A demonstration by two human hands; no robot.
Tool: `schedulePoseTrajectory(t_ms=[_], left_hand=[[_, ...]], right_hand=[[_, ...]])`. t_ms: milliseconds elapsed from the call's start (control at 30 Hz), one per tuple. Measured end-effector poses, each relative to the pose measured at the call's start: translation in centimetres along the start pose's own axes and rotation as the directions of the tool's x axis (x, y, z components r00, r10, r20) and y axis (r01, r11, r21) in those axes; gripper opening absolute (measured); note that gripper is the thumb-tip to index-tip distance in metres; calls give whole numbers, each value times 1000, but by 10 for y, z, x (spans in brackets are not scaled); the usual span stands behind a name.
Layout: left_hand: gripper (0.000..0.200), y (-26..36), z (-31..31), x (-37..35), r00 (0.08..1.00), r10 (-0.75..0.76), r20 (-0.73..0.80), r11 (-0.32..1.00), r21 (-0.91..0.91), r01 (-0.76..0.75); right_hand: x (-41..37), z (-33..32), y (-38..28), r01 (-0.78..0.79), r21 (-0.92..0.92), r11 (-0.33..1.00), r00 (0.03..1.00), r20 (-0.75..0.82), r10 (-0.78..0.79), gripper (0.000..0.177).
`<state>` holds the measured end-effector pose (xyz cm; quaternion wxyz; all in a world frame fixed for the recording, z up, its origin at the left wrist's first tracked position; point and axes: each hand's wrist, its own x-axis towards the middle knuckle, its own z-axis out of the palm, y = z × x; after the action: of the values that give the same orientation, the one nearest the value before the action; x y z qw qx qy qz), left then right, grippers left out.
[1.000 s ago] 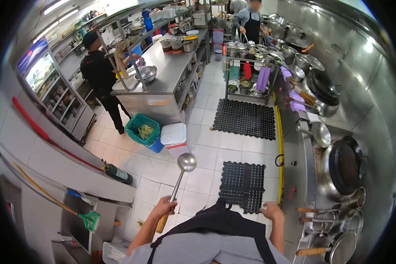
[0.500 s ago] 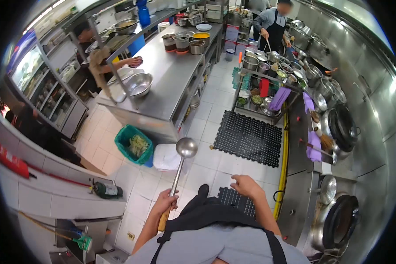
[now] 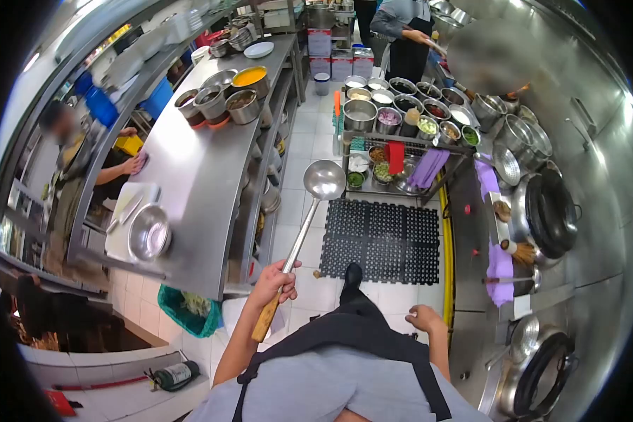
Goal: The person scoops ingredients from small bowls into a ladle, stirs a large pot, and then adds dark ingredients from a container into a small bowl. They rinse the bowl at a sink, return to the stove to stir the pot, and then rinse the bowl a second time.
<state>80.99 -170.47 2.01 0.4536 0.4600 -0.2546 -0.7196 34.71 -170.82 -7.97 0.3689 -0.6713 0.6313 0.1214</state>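
Observation:
My left hand [image 3: 276,287] is closed around the long handle of a metal ladle [image 3: 323,180]. The handle ends in wood below my fist, and the round bowl points up and away from me. My right hand [image 3: 426,321] hangs low beside my apron, its fingers loosely bent with a gap at the thumb and nothing seen in them. A black perforated floor mat [image 3: 380,243] lies on the tiles ahead.
At left, a steel counter [image 3: 204,183] carries a metal bowl [image 3: 150,232] and several pots. A co-worker's hand [image 3: 132,165] touches its far side. An ingredient rack [image 3: 401,141] stands ahead, near another person [image 3: 406,49]. Woks [image 3: 547,211] line the right, and a green-lined bin [image 3: 188,309] sits left.
I have moved forward, so the counter, mat and rack appear nearer. The ladle stays in my left hand. My right hand has dropped lower and to the right, its extended finger now bent.

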Motion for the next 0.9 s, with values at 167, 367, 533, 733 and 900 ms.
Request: schedulePoseTrajectory(t_ms=[167,367,533,733,900], left_hand=[[40,64,5,91,993,-32,-115,998,48,38],[41,135,2,165,976,7,-219,997,71,9],[41,182,-18,257,972,15,-233,997,74,2],[43,266,-45,386,979,-75,-187,989,111,97],[44,313,-50,450,972,-149,-183,975,137,176]], right_hand=[[146,-148,-55,225,-7,974,958,-178,-223,32],[295,-326,-173,480,101,872,846,-314,-430,29],[476,-429,-202,525,331,784,841,-344,-418,23],[661,-537,-228,302,602,739,903,-429,-21,23],[799,-581,-229,277,539,796,733,-654,188,31]])
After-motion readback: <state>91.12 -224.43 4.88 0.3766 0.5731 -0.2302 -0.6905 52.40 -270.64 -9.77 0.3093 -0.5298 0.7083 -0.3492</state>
